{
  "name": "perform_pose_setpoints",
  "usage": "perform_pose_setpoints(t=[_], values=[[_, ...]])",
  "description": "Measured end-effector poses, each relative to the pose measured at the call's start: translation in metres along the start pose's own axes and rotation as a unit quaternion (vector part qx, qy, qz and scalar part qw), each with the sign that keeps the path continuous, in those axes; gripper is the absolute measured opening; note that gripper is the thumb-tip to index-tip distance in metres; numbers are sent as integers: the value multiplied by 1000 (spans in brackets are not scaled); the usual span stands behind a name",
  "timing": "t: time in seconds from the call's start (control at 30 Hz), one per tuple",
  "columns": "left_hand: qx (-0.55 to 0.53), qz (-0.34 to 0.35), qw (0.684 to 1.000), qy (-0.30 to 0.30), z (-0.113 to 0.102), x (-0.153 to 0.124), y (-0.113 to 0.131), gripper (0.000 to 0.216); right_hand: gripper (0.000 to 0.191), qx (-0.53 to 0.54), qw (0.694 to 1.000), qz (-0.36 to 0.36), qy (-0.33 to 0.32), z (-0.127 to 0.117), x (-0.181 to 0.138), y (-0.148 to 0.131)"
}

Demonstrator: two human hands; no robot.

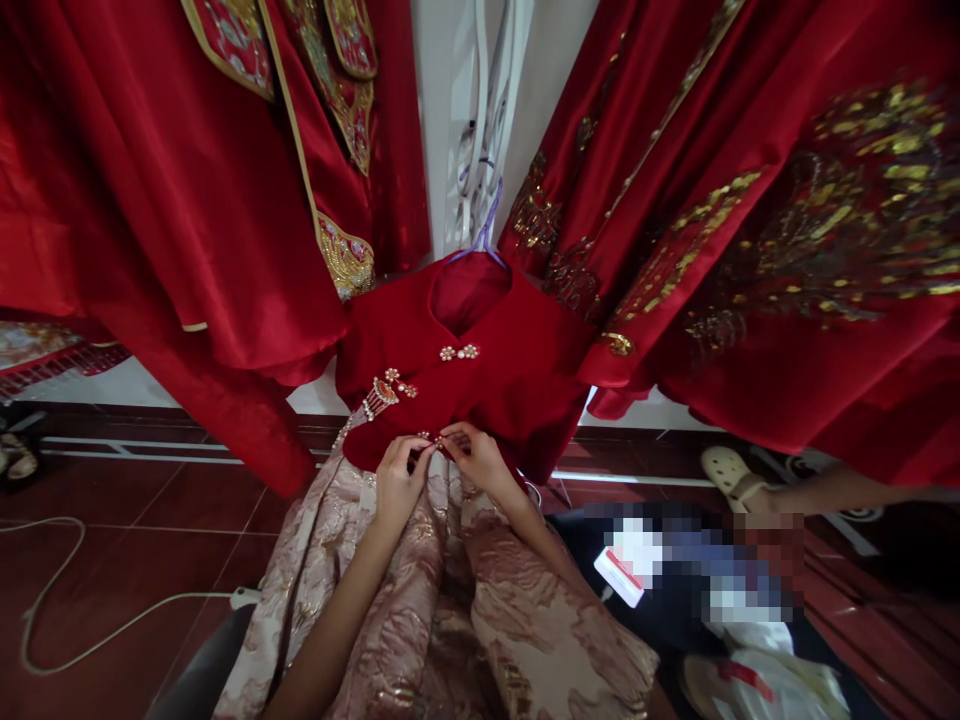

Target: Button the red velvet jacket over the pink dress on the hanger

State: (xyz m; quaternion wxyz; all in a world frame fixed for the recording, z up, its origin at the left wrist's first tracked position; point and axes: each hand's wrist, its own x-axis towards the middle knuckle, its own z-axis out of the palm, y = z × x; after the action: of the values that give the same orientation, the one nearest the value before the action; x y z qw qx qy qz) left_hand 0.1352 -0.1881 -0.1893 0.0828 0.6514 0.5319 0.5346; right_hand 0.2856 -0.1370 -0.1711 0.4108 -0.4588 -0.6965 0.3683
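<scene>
A short red jacket with pearl clasps hangs on a lilac hanger in the middle of the view, over a pale pink brocade skirt. My left hand and my right hand meet at the jacket's bottom hem. Both pinch a small pearl clasp there, fingers pressed together. A pearl clasp and a tasselled brooch sit higher up the jacket front.
Red robes with gold embroidery hang at the left and right. A white cable loops over the dark red tiled floor. Another person's foot in a cream clog shows at the right, near a red and white tag.
</scene>
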Motion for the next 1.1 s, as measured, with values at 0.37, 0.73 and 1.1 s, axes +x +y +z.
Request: perform_pose_setpoints(t=[0.37, 0.73, 1.1], values=[[-48, -38, 998, 29, 2, 2, 0, 20, 15, 7, 1000, 2, -7, 1, -1, 0], [-48, -39, 998, -20, 4, -2, -8, 22, 11, -37, 999, 13, 29, 2, -1, -1], [-83, -69, 994, 7, 4, -2, -2, 20, 15, -46, 999, -29, 4, 3, 1, 3]])
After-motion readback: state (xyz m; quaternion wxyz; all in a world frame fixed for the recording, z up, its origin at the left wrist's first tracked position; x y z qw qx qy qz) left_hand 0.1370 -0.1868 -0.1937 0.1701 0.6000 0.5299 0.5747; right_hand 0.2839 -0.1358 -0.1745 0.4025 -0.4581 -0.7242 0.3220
